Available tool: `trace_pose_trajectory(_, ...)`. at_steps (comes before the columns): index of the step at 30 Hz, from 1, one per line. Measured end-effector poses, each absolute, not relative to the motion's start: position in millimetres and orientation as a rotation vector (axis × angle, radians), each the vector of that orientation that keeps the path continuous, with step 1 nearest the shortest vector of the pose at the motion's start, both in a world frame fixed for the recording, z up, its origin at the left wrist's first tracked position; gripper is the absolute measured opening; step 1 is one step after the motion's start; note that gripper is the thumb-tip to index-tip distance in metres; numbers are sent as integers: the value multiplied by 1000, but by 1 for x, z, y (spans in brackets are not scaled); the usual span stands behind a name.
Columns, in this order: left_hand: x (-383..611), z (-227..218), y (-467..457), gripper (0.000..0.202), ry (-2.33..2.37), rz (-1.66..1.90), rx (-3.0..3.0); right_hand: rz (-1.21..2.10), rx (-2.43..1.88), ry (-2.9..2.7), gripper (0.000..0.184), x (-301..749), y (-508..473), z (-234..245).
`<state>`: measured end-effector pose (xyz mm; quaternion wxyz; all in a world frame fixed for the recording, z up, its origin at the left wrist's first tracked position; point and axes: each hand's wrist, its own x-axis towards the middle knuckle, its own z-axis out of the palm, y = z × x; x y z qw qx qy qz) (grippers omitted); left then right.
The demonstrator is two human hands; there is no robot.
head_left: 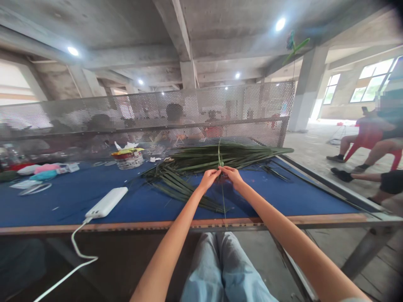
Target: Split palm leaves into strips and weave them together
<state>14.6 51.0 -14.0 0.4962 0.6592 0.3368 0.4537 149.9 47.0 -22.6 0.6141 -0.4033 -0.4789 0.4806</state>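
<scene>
My left hand [210, 178] and my right hand [232, 175] meet above the blue tabletop, fingertips pinched close together. Between them is a narrow green leaf strip [220, 153], which stands up above the fingers and appears folded or knotted just over them. A thin end of it hangs down below my hands toward the table's front edge. Behind and to the left lies a spread pile of long dark green leaves [201, 157], some fanning forward under my left hand. The exact grip of each fingertip is too small to make out.
A white power bank [107, 202] with a cable lies at left on the blue table [72, 197]. Beyond it stands a patterned tub [127, 157] with tissue. Pink and blue soft items [47, 169] lie far left. A perforated metal screen [157, 117] borders the back; people sit at right.
</scene>
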Motion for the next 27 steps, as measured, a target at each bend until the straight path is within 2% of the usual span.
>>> trace_pose_trajectory(7,14,-19,56,40,781,1128,1487,1078,-933,-1125,45,151,52,-26)
trace_pose_trajectory(16,11,-15,55,25,734,987,1415,884,-892,-1198,49,153,59,-23)
trace_pose_trajectory(27,9,-14,54,20,780,927,1450,1040,-852,-1157,46,151,56,-21)
